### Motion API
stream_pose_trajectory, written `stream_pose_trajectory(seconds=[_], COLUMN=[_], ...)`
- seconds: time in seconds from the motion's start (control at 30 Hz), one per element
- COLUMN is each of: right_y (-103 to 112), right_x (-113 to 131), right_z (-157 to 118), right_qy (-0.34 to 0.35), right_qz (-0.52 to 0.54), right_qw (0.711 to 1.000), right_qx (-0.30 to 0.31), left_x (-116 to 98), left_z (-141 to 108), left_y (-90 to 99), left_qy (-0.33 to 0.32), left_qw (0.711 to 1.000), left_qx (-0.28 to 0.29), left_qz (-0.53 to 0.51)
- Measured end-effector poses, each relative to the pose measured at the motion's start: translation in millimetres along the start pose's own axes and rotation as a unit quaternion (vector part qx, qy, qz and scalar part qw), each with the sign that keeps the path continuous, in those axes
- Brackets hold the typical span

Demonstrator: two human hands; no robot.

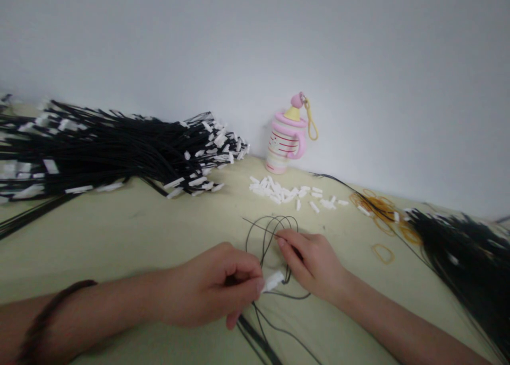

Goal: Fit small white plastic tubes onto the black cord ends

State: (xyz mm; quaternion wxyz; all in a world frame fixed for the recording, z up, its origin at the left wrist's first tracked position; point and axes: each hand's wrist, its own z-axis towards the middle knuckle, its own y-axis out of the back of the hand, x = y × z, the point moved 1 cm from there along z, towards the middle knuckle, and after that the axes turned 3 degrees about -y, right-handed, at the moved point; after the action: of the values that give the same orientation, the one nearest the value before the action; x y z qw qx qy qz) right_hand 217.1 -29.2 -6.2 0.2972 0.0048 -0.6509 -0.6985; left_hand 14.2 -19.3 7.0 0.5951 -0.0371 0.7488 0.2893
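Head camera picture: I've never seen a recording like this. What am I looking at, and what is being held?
There is no machine here: these are a person's two bare hands, seen from one camera worn on the head, looking forward and down. The left hand pinches a white plastic connector on thin black wire. The right hand touches loops of thin black wire. On the pale green surface lie a large bundle of black wires with white connectors, another black bundle, loose white connectors and orange rubber bands. A small pink-and-cream mug-shaped toy stands by the wall.
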Motion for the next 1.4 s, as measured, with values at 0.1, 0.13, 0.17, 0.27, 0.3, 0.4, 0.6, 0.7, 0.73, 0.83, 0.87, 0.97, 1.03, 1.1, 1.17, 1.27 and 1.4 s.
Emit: stream_pose_trajectory(seconds=[0.1,0.13,0.17,0.27,0.3,0.4,0.6,0.7,0.73,0.83,0.87,0.97,1.03,1.1,1.17,1.27,1.4], right_y=[0.6,0.7,0.8,0.2,-0.1,-0.7,-0.6,-0.1,0.0,0.4,0.4,0.7,1.0,1.3,1.4,1.1,0.6], right_x=[0.1,0.1,0.0,-0.2,-0.2,0.2,0.6,0.3,0.3,0.3,0.4,1.0,1.5,1.9,2.1,2.3,2.3], right_z=[0.2,0.2,0.1,0.1,0.2,0.9,0.6,-0.4,-0.5,0.0,0.2,0.0,-0.6,-1.0,-0.8,0.2,1.1], right_qy=[-0.001,-0.001,0.000,-0.004,-0.004,-0.003,-0.004,-0.001,-0.001,-0.001,0.000,0.005,0.007,0.006,0.005,0.003,0.007], right_qz=[-0.005,-0.007,-0.009,-0.014,-0.014,-0.012,-0.009,-0.008,-0.007,-0.003,-0.002,0.000,0.002,0.002,-0.001,-0.009,-0.012], right_qw=[1.000,1.000,1.000,1.000,1.000,1.000,1.000,1.000,1.000,1.000,1.000,1.000,1.000,1.000,1.000,1.000,1.000], right_qx=[0.003,0.005,0.006,0.006,0.006,0.006,0.007,0.006,0.007,0.011,0.012,0.011,0.011,0.011,0.011,0.014,0.013], left_x=[1.3,1.5,1.6,1.1,0.7,-0.5,-0.4,0.3,0.3,-0.1,-0.2,0.0,0.5,1.0,1.4,1.9,1.9], left_z=[0.5,0.7,0.9,1.2,1.3,1.7,2.2,2.0,1.9,1.4,1.2,1.0,1.3,1.8,2.2,2.4,1.7], left_y=[0.1,0.1,0.1,-0.2,-0.2,0.3,0.9,0.5,0.5,0.7,0.8,1.0,1.0,1.0,1.0,0.5,-0.9], left_qy=[0.007,0.010,0.012,0.020,0.023,0.027,0.037,0.041,0.042,0.049,0.051,0.054,0.054,0.054,0.052,0.039,0.024], left_qw=[1.000,1.000,1.000,1.000,0.999,0.999,0.998,0.997,0.997,0.996,0.996,0.995,0.995,0.995,0.995,0.996,0.998], left_qx=[0.001,0.000,-0.002,-0.001,0.000,-0.002,-0.006,-0.006,-0.005,-0.007,-0.009,-0.013,-0.013,-0.015,-0.014,-0.009,-0.011], left_qz=[-0.008,-0.009,-0.009,-0.019,-0.024,-0.032,-0.049,-0.060,-0.066,-0.075,-0.077,-0.082,-0.085,-0.086,-0.086,-0.076,-0.053])
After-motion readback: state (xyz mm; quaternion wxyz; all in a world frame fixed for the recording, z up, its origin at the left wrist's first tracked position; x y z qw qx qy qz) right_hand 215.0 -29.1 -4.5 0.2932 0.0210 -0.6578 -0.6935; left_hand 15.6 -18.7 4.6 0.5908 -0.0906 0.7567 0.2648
